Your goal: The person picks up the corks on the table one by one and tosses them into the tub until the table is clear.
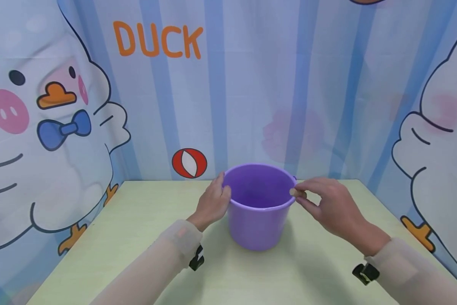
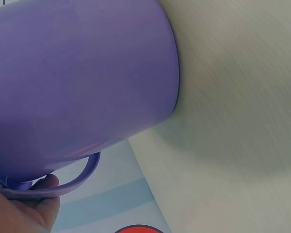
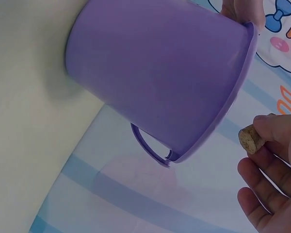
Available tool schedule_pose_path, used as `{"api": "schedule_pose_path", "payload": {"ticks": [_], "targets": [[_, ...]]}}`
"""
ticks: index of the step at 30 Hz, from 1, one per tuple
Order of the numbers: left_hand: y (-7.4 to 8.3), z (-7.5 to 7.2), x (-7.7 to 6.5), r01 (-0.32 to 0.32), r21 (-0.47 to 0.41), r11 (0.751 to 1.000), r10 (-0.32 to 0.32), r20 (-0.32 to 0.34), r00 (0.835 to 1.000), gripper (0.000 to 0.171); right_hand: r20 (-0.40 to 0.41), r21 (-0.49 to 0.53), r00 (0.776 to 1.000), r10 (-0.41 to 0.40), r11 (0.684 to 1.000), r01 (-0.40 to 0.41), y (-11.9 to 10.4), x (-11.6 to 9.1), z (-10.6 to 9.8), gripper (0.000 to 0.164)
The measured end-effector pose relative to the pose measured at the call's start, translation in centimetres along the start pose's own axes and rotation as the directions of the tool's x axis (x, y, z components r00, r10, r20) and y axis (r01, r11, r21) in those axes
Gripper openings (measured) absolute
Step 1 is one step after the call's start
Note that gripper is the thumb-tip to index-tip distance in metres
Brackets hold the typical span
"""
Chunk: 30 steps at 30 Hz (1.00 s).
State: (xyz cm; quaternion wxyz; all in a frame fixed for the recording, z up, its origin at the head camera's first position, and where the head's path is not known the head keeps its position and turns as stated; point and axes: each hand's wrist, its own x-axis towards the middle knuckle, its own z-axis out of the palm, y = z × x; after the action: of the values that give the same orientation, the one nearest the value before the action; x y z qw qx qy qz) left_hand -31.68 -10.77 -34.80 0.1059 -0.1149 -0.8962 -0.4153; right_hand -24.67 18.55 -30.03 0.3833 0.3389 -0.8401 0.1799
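A purple bucket [image 1: 257, 226] stands upright on the table, its mouth facing up. My left hand [image 1: 212, 202] grips the bucket's left rim; in the left wrist view its fingers [image 2: 49, 206] reach around the bucket's handle [image 2: 80, 180]. Between thumb and fingertips, my right hand [image 1: 337, 207] pinches a small cork [image 3: 251, 139] beside the right part of the rim. The right wrist view shows the cork a little apart from the bucket, with the other fingers loosely bent. The bucket's bottom inside is hidden by its front wall.
The pale wooden table [image 1: 137, 237] reaches back to a blue striped curtain [image 1: 247, 84] printed with ducks, a red and white ball and the word DUCK. Small black devices [image 1: 366, 273] are strapped at both wrists.
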Motion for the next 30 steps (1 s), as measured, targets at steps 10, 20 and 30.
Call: {"api": "schedule_pose_path", "payload": {"ticks": [10,20,30], "targets": [[0.1,-0.1,-0.1,0.000,-0.005,1.000,0.000,0.000,1.000,0.065,0.011,0.031,1.000,-0.015,0.999,0.015,-0.3,1.4,0.5,0.023],[0.0,0.1,-0.1,-0.005,0.017,1.000,0.005,0.005,1.000,0.065,0.051,0.042,0.998,-0.031,0.999,0.029,-0.2,2.3,1.6,0.018],[0.1,-0.1,-0.1,-0.003,0.018,1.000,0.003,0.000,1.000,0.065,0.142,0.042,0.990,0.007,0.999,-0.013,0.1,2.9,2.5,0.021]]}}
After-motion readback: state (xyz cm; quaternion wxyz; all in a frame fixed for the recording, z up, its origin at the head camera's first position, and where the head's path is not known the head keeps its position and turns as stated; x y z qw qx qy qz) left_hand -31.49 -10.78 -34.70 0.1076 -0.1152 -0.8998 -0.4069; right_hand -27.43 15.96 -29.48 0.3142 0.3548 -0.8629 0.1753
